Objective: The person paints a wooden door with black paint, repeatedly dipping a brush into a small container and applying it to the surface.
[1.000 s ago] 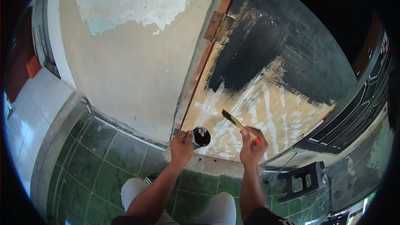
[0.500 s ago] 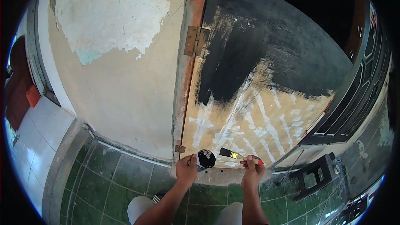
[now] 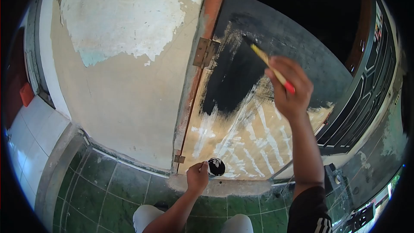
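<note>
My right hand (image 3: 293,84) grips a paintbrush (image 3: 276,73) with a red-tipped wooden handle. Its dark bristles meet the black-painted upper part of the door (image 3: 241,73), or lie very close to it; contact is hard to tell. Low at the door's foot, my left hand (image 3: 197,177) pinches the rim of a small paint pot (image 3: 216,167) with black inside. Black paint covers the door's upper part, while lower down bare tan board shows with white streaks across it.
A rusty hinge (image 3: 205,52) joins the door to a reddish frame (image 3: 211,17). To the left is a wall (image 3: 125,90) with peeling paint. Green tiles (image 3: 116,190) lie underfoot, and a dark panelled door (image 3: 358,108) stands at the right.
My right hand has risen with the paintbrush from beside the pot to the upper black area. My left hand still holds the pot low down. The view has shifted slightly.
</note>
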A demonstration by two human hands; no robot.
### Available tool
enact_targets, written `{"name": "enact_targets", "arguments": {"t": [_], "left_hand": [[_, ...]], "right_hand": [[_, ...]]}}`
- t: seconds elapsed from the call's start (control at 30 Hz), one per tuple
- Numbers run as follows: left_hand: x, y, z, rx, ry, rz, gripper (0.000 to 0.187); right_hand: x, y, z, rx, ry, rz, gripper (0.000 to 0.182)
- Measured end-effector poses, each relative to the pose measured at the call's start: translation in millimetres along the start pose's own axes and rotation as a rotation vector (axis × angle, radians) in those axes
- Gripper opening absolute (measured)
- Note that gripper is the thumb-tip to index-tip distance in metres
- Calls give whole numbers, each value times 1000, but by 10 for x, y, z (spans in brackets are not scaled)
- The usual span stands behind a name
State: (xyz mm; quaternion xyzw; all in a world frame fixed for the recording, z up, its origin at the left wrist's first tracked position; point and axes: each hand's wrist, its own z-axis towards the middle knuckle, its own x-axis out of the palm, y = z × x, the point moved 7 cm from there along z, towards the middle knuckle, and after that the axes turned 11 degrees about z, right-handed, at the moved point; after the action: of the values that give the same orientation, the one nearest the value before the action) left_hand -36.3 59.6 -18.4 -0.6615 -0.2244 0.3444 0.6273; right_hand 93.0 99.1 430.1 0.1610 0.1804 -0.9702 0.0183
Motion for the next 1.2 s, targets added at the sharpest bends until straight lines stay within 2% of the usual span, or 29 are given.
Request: {"name": "enact_targets", "arguments": {"t": [0.07,0.13,0.27,0.33,0.43,0.53,0.63,0.73,0.83,0.93,1.03,1.13,1.2], "left_hand": [[121,121,59,60,-45,-6,37],[71,-28,9,29,-15,-14,37],[67,-108,-1,-36,38,-30,36],[30,-136,-2,-16,28,-14,35],[40,-124,19,-4,26,-20,35],[8,-180,29,4,41,-6,34],[36,-169,26,39,26,3,33],[36,-169,36,55,17,22,32],[-10,-231,35,34,33,2,32],[8,-221,8,6,49,2,33],[26,-206,-6,49,30,39,33],[-1,-229,-27,47,43,31,33],[24,-242,-31,27,48,9,33]], "right_hand": [[169,-218,360,-42,47,-82,22],[340,-438,542,-64,68,-158,20],[737,-654,361,-134,151,-159,16],[848,-512,131,-107,226,-107,15],[718,-486,225,104,295,108,15],[458,-441,680,52,36,27,14],[664,-580,698,-107,114,-66,12],[927,-537,421,-30,297,-23,13],[724,-453,568,98,186,104,13],[633,-505,758,-62,51,-112,14],[945,-546,427,-211,280,-202,13],[919,-438,219,-4,370,12,14],[595,-466,405,-75,177,-66,14]]}}
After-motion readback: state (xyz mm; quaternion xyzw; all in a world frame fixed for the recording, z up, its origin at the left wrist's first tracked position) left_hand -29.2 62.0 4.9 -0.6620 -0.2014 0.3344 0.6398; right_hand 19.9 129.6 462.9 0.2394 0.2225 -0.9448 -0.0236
